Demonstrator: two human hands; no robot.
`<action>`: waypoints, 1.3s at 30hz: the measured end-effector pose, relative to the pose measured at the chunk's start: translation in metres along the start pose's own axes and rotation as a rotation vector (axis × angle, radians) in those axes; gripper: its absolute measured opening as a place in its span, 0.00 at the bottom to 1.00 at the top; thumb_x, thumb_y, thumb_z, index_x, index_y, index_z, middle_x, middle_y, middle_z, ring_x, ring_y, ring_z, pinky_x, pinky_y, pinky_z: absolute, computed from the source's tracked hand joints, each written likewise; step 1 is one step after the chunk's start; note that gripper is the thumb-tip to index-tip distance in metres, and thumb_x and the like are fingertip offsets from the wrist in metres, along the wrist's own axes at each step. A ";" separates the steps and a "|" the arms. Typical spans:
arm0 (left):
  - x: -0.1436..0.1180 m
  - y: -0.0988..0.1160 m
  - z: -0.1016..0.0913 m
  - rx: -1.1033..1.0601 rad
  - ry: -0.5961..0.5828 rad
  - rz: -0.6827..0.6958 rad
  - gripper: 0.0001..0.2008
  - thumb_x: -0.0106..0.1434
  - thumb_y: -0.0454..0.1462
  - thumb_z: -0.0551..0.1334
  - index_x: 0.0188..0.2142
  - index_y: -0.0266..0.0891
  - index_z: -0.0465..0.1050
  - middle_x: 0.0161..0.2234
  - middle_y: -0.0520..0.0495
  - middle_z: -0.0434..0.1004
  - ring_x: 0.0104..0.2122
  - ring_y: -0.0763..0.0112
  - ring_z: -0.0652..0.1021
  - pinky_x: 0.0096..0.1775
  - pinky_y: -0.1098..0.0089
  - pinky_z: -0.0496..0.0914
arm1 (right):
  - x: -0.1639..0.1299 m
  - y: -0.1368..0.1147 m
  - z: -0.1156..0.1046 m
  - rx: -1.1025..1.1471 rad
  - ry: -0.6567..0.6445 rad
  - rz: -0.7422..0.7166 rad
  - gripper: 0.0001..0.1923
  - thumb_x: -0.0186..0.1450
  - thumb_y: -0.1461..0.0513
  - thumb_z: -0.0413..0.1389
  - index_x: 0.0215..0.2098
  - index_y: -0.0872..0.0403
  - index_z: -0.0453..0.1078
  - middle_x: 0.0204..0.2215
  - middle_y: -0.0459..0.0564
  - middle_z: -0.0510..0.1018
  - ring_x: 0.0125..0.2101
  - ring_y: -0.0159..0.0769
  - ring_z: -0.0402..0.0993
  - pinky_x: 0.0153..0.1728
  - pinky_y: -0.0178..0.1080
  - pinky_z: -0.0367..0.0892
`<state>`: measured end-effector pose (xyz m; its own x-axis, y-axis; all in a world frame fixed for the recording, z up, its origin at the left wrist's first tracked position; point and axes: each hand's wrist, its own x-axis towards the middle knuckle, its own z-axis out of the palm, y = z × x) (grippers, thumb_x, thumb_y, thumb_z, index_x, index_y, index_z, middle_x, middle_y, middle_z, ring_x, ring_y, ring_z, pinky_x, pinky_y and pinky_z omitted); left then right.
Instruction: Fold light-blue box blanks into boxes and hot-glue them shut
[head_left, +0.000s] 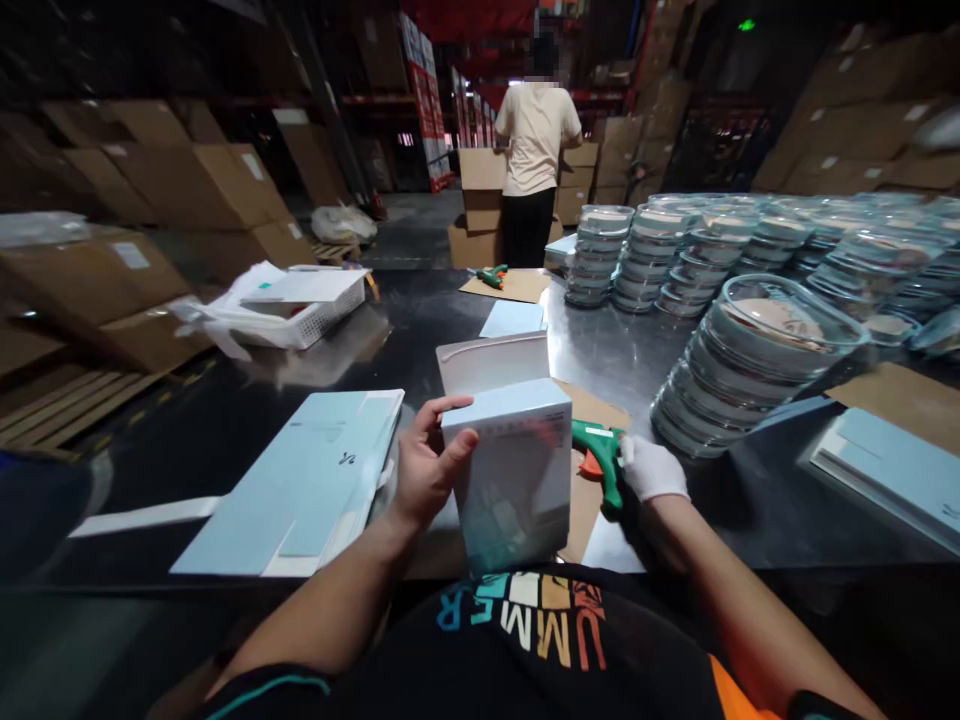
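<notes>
My left hand [433, 460] grips a pale blue box [514, 480] by its upper left side, thumb on the near face and fingers over the top. The box stands near the table's front edge, its lower part close to my shirt. Just right of it is a green glue gun [598, 440] with an orange trigger, over a brown cardboard sheet [581, 520]. My right hand [654, 468], in a white glove, has its fingers closed at the rear of the gun; its fingertips are partly hidden. Behind the box a light cardboard flap [495, 362] stands up.
Flat blue box blanks [300, 480] lie at the left, more blanks [892, 470] at the right. Stacks of clear round containers [750, 350] crowd the table's right side. A white basket [322, 315] and another glue gun [493, 276] sit farther back. A person [536, 140] stands beyond.
</notes>
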<state>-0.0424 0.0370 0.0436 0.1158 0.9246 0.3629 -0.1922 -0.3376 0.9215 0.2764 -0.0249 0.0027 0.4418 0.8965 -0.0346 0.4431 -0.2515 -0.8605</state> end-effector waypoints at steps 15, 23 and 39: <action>-0.003 -0.005 0.002 0.084 -0.077 0.361 0.32 0.60 0.65 0.74 0.49 0.48 0.71 0.49 0.43 0.81 0.53 0.52 0.84 0.57 0.50 0.78 | -0.045 -0.071 0.009 0.313 -0.222 -0.732 0.40 0.59 0.36 0.74 0.60 0.46 0.74 0.72 0.59 0.71 0.73 0.57 0.68 0.72 0.57 0.68; 0.007 0.015 0.005 0.048 -0.348 0.521 0.19 0.67 0.60 0.72 0.39 0.49 0.86 0.49 0.40 0.86 0.60 0.44 0.82 0.64 0.37 0.74 | -0.059 -0.083 -0.002 0.276 -0.269 -0.937 0.15 0.77 0.58 0.63 0.59 0.39 0.81 0.73 0.53 0.73 0.71 0.49 0.73 0.66 0.53 0.76; 0.042 0.068 -0.013 0.738 -0.772 0.697 0.30 0.62 0.54 0.76 0.62 0.56 0.81 0.48 0.44 0.90 0.40 0.50 0.87 0.40 0.57 0.80 | -0.043 -0.085 -0.022 -0.142 -0.161 -1.321 0.56 0.76 0.48 0.63 0.86 0.46 0.29 0.82 0.64 0.51 0.80 0.52 0.56 0.76 0.54 0.63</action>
<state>-0.0638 0.0547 0.1197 0.7910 0.2545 0.5563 0.1158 -0.9552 0.2723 0.2374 -0.0499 0.0885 -0.4699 0.5251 0.7095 0.5448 0.8050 -0.2349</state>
